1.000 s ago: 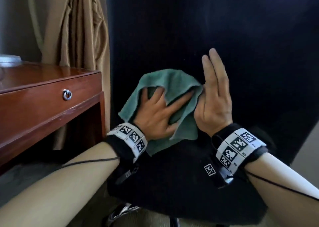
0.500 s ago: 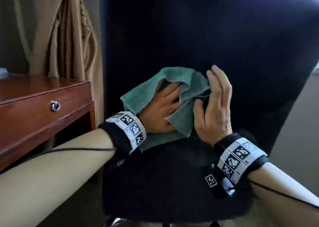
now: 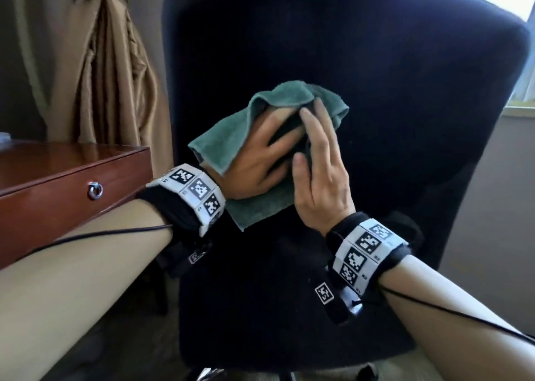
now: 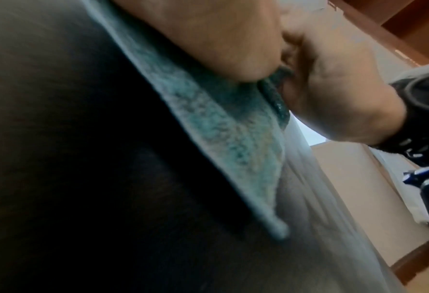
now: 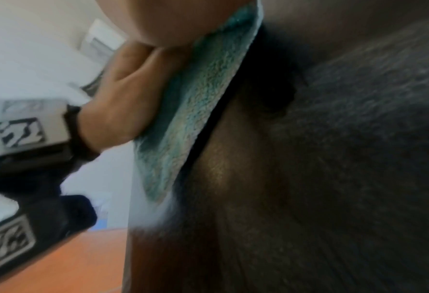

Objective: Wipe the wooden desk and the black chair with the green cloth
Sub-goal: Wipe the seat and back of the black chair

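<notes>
The black chair (image 3: 405, 120) stands in front of me, its backrest filling the head view. The green cloth (image 3: 214, 146) lies against the backrest. My left hand (image 3: 260, 152) presses it flat there with spread, straight fingers. My right hand (image 3: 321, 178) lies beside and partly over the left fingers, its own fingers straight, their tips under the cloth's folded top edge. In the left wrist view the cloth (image 4: 220, 128) sits between my palm and the chair (image 4: 82, 158). The right wrist view shows the cloth (image 5: 195, 109) the same way. The wooden desk (image 3: 58, 166) is at the left.
A tan curtain (image 3: 110, 76) hangs behind the desk, left of the chair. The desk drawer has a metal ring pull (image 3: 95, 190). A bright window (image 3: 521, 4) and its sill are at the upper right. Cables run along both forearms.
Both hands and the cloth have moved up the backrest. My right hand has closed in from beside the cloth and now overlaps the left fingers. The cloth's top fold has dropped over the fingertips.
</notes>
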Motion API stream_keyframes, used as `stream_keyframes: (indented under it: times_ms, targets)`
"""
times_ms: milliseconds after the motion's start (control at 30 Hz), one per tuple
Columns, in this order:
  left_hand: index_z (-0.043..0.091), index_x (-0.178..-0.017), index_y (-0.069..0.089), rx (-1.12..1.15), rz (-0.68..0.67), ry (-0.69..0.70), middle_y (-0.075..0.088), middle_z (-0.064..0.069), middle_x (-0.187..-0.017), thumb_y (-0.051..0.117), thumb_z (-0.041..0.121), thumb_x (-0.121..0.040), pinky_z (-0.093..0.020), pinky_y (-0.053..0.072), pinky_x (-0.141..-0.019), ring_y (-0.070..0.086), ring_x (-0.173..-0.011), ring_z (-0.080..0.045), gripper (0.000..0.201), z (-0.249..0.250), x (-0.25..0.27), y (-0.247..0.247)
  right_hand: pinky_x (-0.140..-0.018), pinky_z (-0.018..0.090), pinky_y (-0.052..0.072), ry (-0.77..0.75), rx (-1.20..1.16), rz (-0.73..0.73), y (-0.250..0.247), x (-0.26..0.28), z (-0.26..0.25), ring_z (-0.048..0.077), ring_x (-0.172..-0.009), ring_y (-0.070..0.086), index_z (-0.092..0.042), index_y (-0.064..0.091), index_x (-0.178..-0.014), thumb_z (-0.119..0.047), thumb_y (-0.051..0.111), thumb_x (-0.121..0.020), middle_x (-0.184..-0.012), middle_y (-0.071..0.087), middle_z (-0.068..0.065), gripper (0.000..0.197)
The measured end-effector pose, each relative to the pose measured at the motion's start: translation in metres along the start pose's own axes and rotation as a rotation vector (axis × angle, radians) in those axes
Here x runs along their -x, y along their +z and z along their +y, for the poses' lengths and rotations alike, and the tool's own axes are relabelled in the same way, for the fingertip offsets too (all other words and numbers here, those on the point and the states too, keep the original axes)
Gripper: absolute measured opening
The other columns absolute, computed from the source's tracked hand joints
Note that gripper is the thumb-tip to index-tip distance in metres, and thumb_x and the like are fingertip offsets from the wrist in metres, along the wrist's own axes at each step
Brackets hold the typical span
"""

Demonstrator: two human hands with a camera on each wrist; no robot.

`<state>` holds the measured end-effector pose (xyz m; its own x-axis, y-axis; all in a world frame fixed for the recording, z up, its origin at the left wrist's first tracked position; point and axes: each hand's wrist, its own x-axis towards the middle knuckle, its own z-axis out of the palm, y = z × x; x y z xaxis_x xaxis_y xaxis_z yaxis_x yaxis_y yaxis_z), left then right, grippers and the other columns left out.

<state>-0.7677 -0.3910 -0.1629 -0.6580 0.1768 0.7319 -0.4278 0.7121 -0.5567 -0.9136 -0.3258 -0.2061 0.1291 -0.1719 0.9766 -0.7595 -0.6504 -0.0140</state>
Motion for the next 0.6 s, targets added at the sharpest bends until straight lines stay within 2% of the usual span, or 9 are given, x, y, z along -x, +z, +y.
stream_keyframes:
  times_ms: [67, 133, 200, 233, 367, 467, 533, 600]
  targets:
    - [0.000, -0.126, 0.055, -0.038, 0.101, 0.011, 0.043, -0.028, -0.137, 0.054, 0.021, -0.095, -0.052, 0.045, -0.094, 0.049, -0.121, -0.044, 0.038, -0.008, 0.014, -0.007, -0.119, 0.046, 0.024, 0.018, 0.088, -0.041, 0.000, -0.001, -0.002, 0.032, -0.149, 0.015, 0.006, 0.031, -0.146, -0.013, 0.041, -0.100, -0.157, 0.013, 0.029, 0.051]
    - [0.001, -0.122, 0.052, -0.110, 0.149, -0.006, 0.039, -0.024, -0.135, 0.055, 0.016, -0.093, -0.050, 0.041, -0.103, 0.047, -0.122, -0.043, 0.033, -0.015, 0.026, -0.011, -0.117, 0.061, 0.014, 0.016, 0.345, -0.111, 0.007, -0.003, -0.007, 0.037, -0.149, 0.007, -0.005, 0.036, -0.149, -0.029, 0.040, -0.100, -0.157, 0.001, 0.032, 0.054]
    - [0.002, -0.124, 0.055, -0.192, 0.181, -0.039, 0.043, -0.022, -0.136, 0.055, 0.018, -0.093, -0.047, 0.038, -0.107, 0.044, -0.127, -0.039, 0.035, -0.021, 0.031, -0.014, -0.109, 0.074, -0.003, 0.138, 0.606, -0.147, 0.017, -0.009, -0.012, 0.039, -0.148, -0.007, -0.016, 0.031, -0.152, -0.046, 0.034, -0.098, -0.156, -0.011, 0.032, 0.061]
    - [0.001, -0.125, 0.057, -0.214, 0.195, -0.050, 0.046, -0.023, -0.136, 0.055, 0.019, -0.093, -0.048, 0.037, -0.108, 0.044, -0.128, -0.038, 0.037, -0.020, 0.032, -0.017, -0.105, 0.077, -0.005, 0.220, 0.691, -0.129, 0.020, -0.014, -0.013, 0.041, -0.147, -0.012, -0.018, 0.027, -0.153, -0.052, 0.031, -0.097, -0.156, -0.013, 0.032, 0.066]
    - [-0.002, -0.128, 0.054, -0.232, 0.233, -0.064, 0.044, -0.030, -0.137, 0.055, 0.021, -0.091, -0.056, 0.026, -0.113, 0.037, -0.135, -0.043, 0.044, -0.011, 0.027, -0.018, -0.102, 0.079, 0.002, 0.474, 0.881, 0.027, 0.022, -0.040, -0.012, 0.050, -0.145, -0.005, -0.003, 0.020, -0.152, -0.060, 0.023, -0.092, -0.154, -0.003, 0.037, 0.083]
    - [0.000, -0.136, 0.042, -0.216, 0.233, -0.164, 0.034, -0.035, -0.143, 0.053, 0.027, -0.092, -0.061, 0.017, -0.114, 0.025, -0.138, -0.052, 0.053, -0.010, 0.022, -0.011, -0.104, 0.076, 0.004, 0.591, 0.899, 0.127, 0.023, -0.068, -0.018, 0.050, -0.145, -0.001, 0.009, 0.018, -0.149, -0.063, 0.024, -0.086, -0.154, 0.001, 0.038, 0.096]
    - [-0.005, -0.142, 0.034, -0.170, 0.218, -0.243, 0.027, -0.037, -0.146, 0.050, 0.031, -0.094, -0.061, 0.014, -0.115, 0.018, -0.139, -0.054, 0.061, -0.009, 0.019, -0.006, -0.108, 0.072, 0.005, 0.643, 0.864, 0.171, 0.028, -0.087, -0.026, 0.050, -0.145, 0.001, 0.013, 0.017, -0.147, -0.060, 0.023, -0.087, -0.154, 0.003, 0.039, 0.095]
    - [-0.011, -0.143, 0.029, -0.147, 0.182, -0.303, 0.022, -0.037, -0.149, 0.046, 0.035, -0.096, -0.059, 0.011, -0.117, 0.015, -0.139, -0.054, 0.068, -0.008, 0.016, -0.001, -0.114, 0.065, 0.004, 0.583, 0.833, 0.208, 0.032, -0.092, -0.023, 0.050, -0.145, 0.002, 0.014, 0.016, -0.147, -0.053, 0.023, -0.091, -0.153, 0.005, 0.040, 0.088]
